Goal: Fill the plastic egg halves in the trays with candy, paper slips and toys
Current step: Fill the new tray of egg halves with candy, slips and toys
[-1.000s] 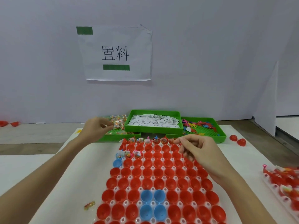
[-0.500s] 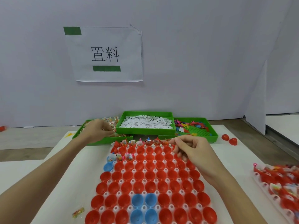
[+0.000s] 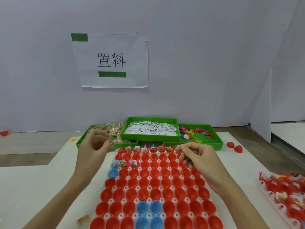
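Observation:
A white tray (image 3: 107, 216) in front of me holds rows of open red egg halves (image 3: 153, 180) and a few blue ones (image 3: 148, 207). The back row (image 3: 145, 148) and three halves at the left of the second row (image 3: 124, 163) have candy, slips and toys in them. My left hand (image 3: 94, 146) is blurred between the candy tray (image 3: 80, 142) and the egg tray's back left corner, pinching a small candy packet (image 3: 112, 143). My right hand (image 3: 196, 156) hovers over the back right halves, fingers curled, thumb on forefinger, with nothing visible in it.
Behind the egg tray stand green trays of paper slips (image 3: 148, 138) and coloured toys (image 3: 219, 142). A second tray of filled halves (image 3: 283, 187) lies at the right edge. Two loose red halves (image 3: 234, 147) and a stray candy (image 3: 82, 219) lie on the white table.
My left hand has lifted out of the candy tray and swung right toward the egg tray. My right hand has stayed over the back right halves. The camera has shifted slightly.

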{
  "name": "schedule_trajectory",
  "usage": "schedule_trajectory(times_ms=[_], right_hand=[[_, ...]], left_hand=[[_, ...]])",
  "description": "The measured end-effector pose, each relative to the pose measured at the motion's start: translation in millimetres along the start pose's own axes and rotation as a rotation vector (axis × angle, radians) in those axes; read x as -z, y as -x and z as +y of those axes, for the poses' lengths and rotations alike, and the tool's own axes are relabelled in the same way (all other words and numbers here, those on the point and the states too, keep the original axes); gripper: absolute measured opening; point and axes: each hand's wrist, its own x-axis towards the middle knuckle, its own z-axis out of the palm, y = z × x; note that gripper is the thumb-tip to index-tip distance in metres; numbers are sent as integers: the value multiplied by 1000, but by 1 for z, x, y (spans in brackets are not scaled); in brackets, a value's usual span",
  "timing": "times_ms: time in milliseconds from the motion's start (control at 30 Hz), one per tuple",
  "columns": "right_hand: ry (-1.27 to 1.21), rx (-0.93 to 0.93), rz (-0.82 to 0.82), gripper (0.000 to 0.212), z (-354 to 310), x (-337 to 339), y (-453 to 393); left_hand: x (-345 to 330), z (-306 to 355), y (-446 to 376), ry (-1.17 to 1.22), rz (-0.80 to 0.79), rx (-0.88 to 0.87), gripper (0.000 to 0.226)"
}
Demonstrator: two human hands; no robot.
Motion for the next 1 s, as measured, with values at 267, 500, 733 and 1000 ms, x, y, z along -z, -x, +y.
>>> schedule_trajectory(times_ms=[267,500,733,1000], right_hand=[[200,166,112,18,1,-8,-2],[692,252,126,24,-7,-25,-56],[1266,45,-85,22,-5,-30,-142],[1361,-32,-186,22,-10,-39,-161]], left_hand=[[-6,25,60,30,-228,-138,18],[8,12,60,83,-295,-154,30],[9,12,61,91,-264,-181,34],[10,11,62,56,-235,-183,32]])
